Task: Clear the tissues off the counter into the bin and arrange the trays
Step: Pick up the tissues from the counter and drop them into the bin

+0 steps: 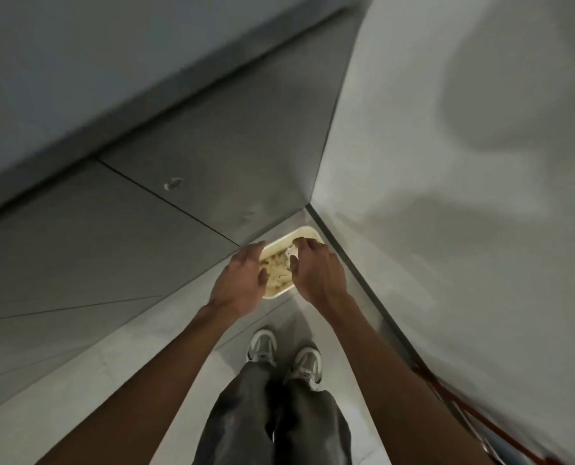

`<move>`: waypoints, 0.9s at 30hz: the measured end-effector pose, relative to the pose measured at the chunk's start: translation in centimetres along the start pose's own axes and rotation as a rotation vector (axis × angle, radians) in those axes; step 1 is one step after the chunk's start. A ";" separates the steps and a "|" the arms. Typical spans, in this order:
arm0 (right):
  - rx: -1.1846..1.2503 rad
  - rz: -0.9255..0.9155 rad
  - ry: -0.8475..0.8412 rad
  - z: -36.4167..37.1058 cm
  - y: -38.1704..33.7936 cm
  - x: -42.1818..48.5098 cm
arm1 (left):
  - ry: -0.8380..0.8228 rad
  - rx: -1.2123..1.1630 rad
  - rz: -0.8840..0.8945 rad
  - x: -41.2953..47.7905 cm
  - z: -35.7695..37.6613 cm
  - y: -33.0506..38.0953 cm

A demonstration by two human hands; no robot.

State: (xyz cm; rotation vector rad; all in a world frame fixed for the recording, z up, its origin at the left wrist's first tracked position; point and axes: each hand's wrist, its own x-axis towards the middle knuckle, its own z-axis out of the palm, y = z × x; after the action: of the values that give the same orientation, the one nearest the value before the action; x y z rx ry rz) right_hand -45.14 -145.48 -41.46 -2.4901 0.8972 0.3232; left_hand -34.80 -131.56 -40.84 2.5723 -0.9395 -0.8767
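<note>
While both hands hang over the bin (pixel 308 230) in the middle of the frame, the step in hand looks like the drop: getting tissue into it cleanly. The bin is a pale, open, rectangular tub standing on the floor (pixel 185 333). It is tucked into the corner where the grey cabinet fronts (pixel 138 236) at left meet the white surface (pixel 447 229) at right. Crumpled tissues (pixel 279 268) lie heaped inside it.

The right hand (pixel 314 268) has its fingers curled. Its grip appears clamped on a small white scrap of tissue (pixel 292 252) between thumb and forefinger, directly above the bin's opening, though blur makes this less than certain. The left hand (pixel 242 280) hovers at the bin's left rim with its grip apart, fingers loosely spread and holding nothing.

To do this well, I would release the scrap only over the heap, and low enough that it cannot drift onto the floor. The free left hand could press the pile down if it stands near the rim. No trays or desk top can be made out here, so arranging the trays appears left to do.
</note>
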 end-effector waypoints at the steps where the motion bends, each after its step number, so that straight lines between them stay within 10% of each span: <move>1: 0.004 -0.023 0.036 -2.5 -0.9 -1.5 | 0.027 -0.006 0.009 -1.9 -2.6 0.9; 14: 0.124 -0.186 0.219 -28.8 -13.7 -17.3 | 0.383 -0.253 -0.013 -23.2 -25.9 8.4; 27: 0.196 -0.388 0.209 -34.8 -25.7 -19.9 | 0.811 -0.427 -0.211 -31.4 -36.9 2.5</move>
State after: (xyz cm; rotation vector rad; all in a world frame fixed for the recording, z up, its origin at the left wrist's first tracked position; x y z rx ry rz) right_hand -41.47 -134.90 4.84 -2.4711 0.4736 -0.1494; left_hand -32.19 -111.44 3.18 2.3161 -0.2136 -0.0074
